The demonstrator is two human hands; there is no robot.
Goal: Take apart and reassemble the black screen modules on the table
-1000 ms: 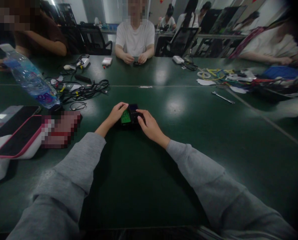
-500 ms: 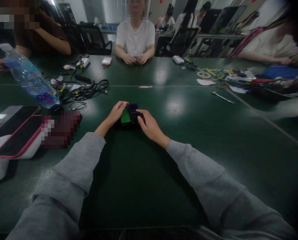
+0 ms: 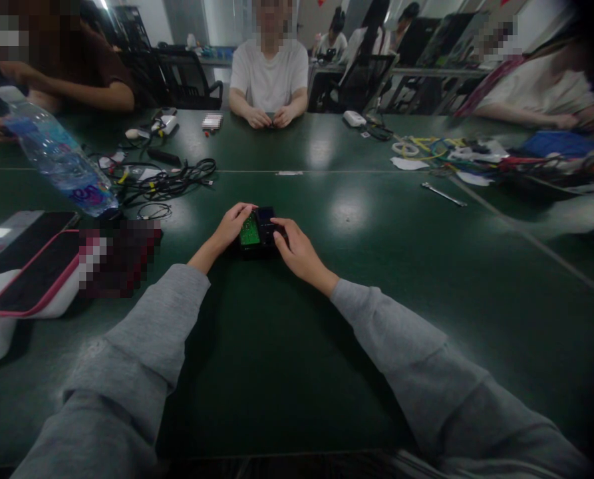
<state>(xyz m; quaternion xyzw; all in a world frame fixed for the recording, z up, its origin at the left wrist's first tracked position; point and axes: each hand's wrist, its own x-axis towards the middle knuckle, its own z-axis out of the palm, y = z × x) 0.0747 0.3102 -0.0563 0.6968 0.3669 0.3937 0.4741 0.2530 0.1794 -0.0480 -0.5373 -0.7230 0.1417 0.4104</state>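
My left hand (image 3: 233, 226) is closed around the left edge of a dark casing with a green circuit board (image 3: 249, 231) showing in it. Right beside the board lies a black casing part (image 3: 266, 219) with a dark, screen-like face. My right hand (image 3: 298, 251) grips that black part at its right side, thumb and forefinger on it. Both pieces sit low at the table's middle, touching or nearly so; whether they are joined I cannot tell. The fingers beneath them are hidden.
On the left are a tilted water bottle (image 3: 60, 156), a red-edged phone (image 3: 42, 271) and tangled black cables (image 3: 177, 181). A wrench (image 3: 444, 194) lies right, near a heap of coloured wires (image 3: 436, 148). Across the green table (image 3: 287, 359) sits a person in a white shirt (image 3: 269, 73).
My hands and the two pieces stay almost as they were. At the far left, a person in a dark shirt has lowered a raised forearm.
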